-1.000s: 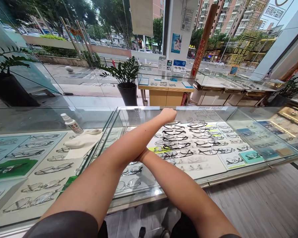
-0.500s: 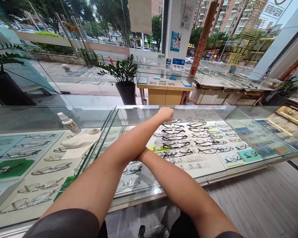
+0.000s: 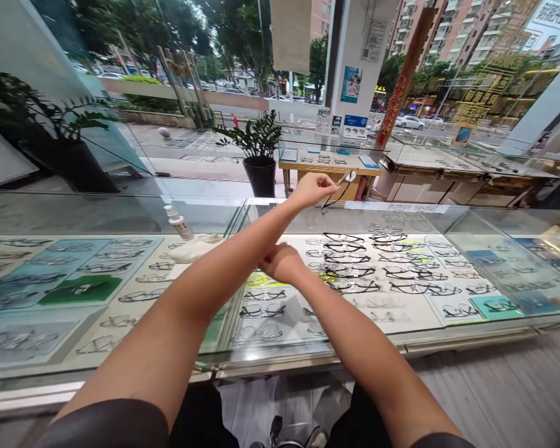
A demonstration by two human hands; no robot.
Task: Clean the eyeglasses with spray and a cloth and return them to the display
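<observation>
My left hand [image 3: 313,190] is stretched out above the far edge of the glass counter. Its fingertips pinch a pair of glasses [image 3: 348,177], whose dark temple hangs down beside the hand. Below my left forearm, which crosses over it, is my right hand [image 3: 284,264]. Its fingers look curled and are partly hidden behind the forearm, so what they hold, if anything, does not show. Under both arms lie rows of dark-framed glasses [image 3: 352,258] inside the display case [image 3: 242,364].
A white spray bottle [image 3: 179,222] and a pale cloth [image 3: 196,247] rest on the counter to the left. Potted plants [image 3: 260,168] stand by the window. Beyond the counter is a wooden display table [image 3: 303,163] with more glasses. Grey floor [image 3: 508,379] extends to the right.
The pair of glasses has come into view in my left hand, which was seen as a closed fist. My right hand has emerged partly from behind the left forearm. The view has swung left.
</observation>
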